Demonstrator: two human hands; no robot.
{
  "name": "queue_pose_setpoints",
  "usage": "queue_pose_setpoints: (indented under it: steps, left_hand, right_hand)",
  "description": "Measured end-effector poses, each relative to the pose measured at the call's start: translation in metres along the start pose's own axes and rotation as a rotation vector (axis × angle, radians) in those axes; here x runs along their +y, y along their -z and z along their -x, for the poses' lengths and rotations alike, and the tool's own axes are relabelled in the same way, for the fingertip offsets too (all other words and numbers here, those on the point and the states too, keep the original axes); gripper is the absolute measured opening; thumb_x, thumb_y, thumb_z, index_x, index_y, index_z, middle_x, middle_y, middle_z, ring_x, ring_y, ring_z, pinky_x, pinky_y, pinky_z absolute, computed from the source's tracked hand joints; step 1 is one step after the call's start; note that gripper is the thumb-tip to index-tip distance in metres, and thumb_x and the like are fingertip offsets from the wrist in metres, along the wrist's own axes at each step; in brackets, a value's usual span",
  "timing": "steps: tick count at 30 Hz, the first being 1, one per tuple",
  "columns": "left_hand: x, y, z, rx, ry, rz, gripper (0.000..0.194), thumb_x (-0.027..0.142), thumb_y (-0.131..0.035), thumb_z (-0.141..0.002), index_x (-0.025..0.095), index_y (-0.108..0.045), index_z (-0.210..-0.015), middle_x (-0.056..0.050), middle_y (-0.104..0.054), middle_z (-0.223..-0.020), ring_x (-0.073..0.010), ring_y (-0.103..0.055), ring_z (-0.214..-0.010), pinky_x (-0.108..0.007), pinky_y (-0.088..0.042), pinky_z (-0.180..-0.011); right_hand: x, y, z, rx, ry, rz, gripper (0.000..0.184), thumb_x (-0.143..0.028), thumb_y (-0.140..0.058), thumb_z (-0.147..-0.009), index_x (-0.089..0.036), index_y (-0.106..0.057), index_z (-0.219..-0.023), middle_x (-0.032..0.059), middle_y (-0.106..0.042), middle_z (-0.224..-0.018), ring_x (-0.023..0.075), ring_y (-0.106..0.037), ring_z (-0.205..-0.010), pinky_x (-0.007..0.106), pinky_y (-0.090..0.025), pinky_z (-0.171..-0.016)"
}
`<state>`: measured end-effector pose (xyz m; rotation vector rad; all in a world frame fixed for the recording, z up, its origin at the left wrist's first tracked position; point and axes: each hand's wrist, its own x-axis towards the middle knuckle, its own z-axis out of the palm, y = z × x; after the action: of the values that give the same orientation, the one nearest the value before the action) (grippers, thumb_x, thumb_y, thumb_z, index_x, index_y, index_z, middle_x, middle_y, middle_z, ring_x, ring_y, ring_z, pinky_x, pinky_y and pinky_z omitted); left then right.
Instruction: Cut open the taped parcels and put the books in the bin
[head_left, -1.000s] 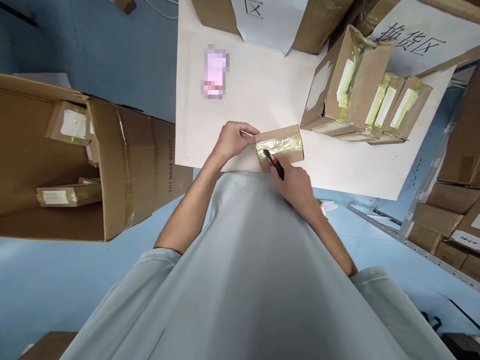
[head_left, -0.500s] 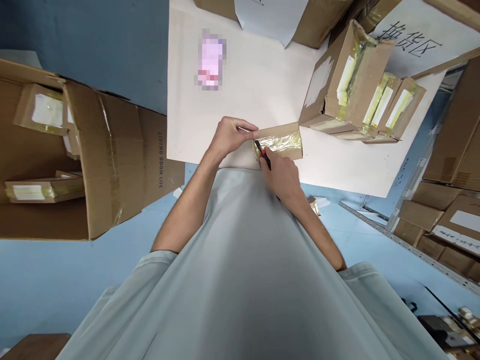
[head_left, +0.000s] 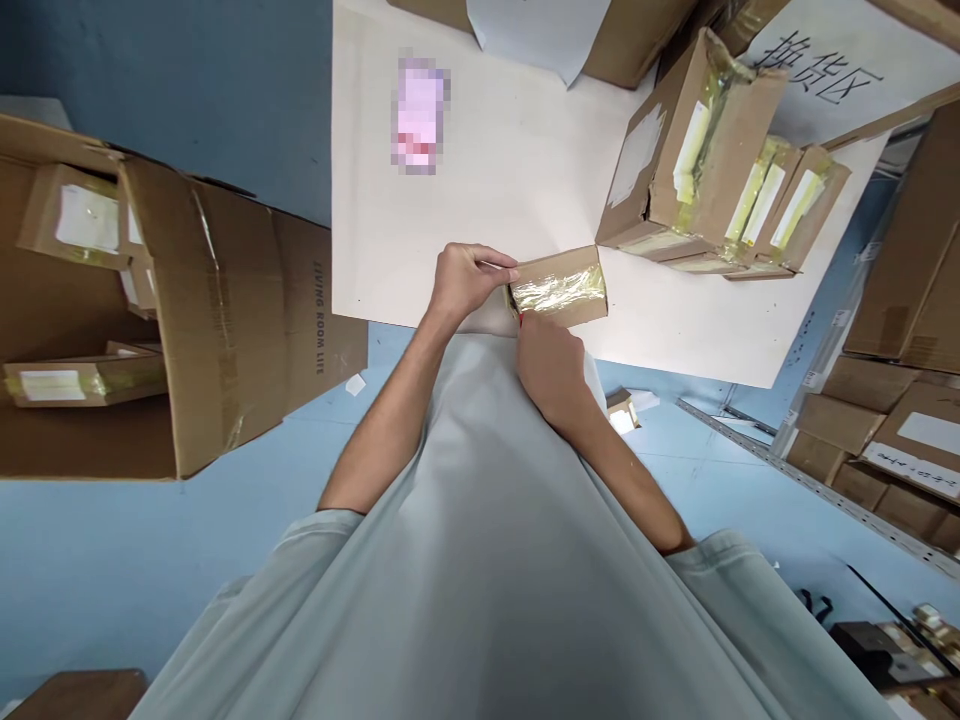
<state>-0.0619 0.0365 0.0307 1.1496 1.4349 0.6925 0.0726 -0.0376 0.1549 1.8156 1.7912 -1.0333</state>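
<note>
While left hand (head_left: 466,278) stays clamped on left end of taped box (head_left: 562,285), on table (head_left: 517,170) near front edge, right hand (head_left: 553,362), closed round cutter (head_left: 522,318), sits nearer shirt (head_left: 510,480) than half second ago; cutter now mostly hidden.

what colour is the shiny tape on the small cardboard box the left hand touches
The shiny plastic tape is yellowish; it shows best in the head view.

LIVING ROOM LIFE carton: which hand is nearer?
Left. The left hand is right of the carton, holding the small taped box; the right hand is farther right, at that box's near edge.
</note>
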Motion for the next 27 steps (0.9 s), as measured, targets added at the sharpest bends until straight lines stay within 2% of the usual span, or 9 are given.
queue_pose_setpoints:
  steps: [3, 7, 12, 18, 23, 27]
  left_hand:
    - [-0.001, -0.003, 0.007, 0.009, 0.0, -0.011, 0.015, 0.023, -0.096, -0.076, 0.022, -0.089, -0.089, -0.006, -0.087, -0.097, -0.0265, -0.081, -0.094, -0.043, -0.067, -0.095]
    - [-0.002, -0.006, 0.011, 0.033, -0.006, -0.035, 0.012, 0.021, -0.094, -0.078, 0.023, -0.09, -0.089, -0.006, -0.087, -0.098, -0.0264, -0.081, -0.095, -0.043, -0.067, -0.096]
    - [-0.005, -0.009, 0.013, 0.042, -0.016, -0.036, 0.013, 0.026, -0.094, -0.077, 0.024, -0.09, -0.09, -0.005, -0.088, -0.098, -0.0258, -0.081, -0.095, -0.041, -0.067, -0.094]
    - [-0.005, -0.008, 0.015, 0.029, -0.017, -0.024, 0.014, 0.028, -0.093, -0.079, 0.023, -0.09, -0.091, -0.006, -0.089, -0.101, -0.0251, -0.082, -0.094, -0.039, -0.067, -0.092]
    - [-0.003, -0.009, 0.015, 0.026, -0.01, -0.034, 0.012, 0.027, -0.092, -0.08, 0.023, -0.09, -0.092, -0.005, -0.088, -0.099, -0.0253, -0.082, -0.093, -0.04, -0.067, -0.092]
    - [-0.003, -0.009, 0.013, 0.037, -0.017, -0.058, 0.01, 0.023, -0.091, -0.081, 0.024, -0.09, -0.091, -0.005, -0.088, -0.1, -0.0262, -0.081, -0.097, -0.042, -0.067, -0.096]
  right_hand:
    - [0.003, -0.004, 0.008, 0.027, -0.071, 0.057, 0.041, -0.012, -0.04, -0.115, -0.011, -0.069, -0.144, 0.0208, -0.082, -0.117, 0.0327, -0.078, -0.106, 0.038, -0.054, -0.086]
    - [0.005, -0.008, 0.016, 0.014, -0.089, 0.095, 0.044, -0.007, -0.037, -0.113, -0.012, -0.068, -0.144, 0.02, -0.082, -0.117, 0.0316, -0.08, -0.107, 0.037, -0.055, -0.086]
    - [0.007, -0.011, 0.024, 0.032, -0.098, 0.131, 0.04, -0.009, -0.038, -0.114, -0.013, -0.067, -0.141, 0.0196, -0.082, -0.115, 0.0305, -0.082, -0.104, 0.035, -0.057, -0.081]
    - [0.009, -0.014, 0.028, 0.009, -0.116, 0.137, 0.044, -0.007, -0.037, -0.112, -0.011, -0.063, -0.148, 0.021, -0.083, -0.115, 0.0294, -0.082, -0.101, 0.035, -0.058, -0.079]
    - [0.014, -0.015, 0.031, 0.004, -0.12, 0.09, 0.043, -0.016, -0.04, -0.116, -0.012, -0.06, -0.154, 0.0224, -0.082, -0.114, 0.0313, -0.082, -0.101, 0.036, -0.056, -0.081]
    - [0.017, -0.017, 0.031, 0.0, -0.115, 0.066, 0.048, -0.03, -0.051, -0.115, -0.012, -0.057, -0.159, 0.0238, -0.082, -0.115, 0.0335, -0.081, -0.104, 0.038, -0.057, -0.085]
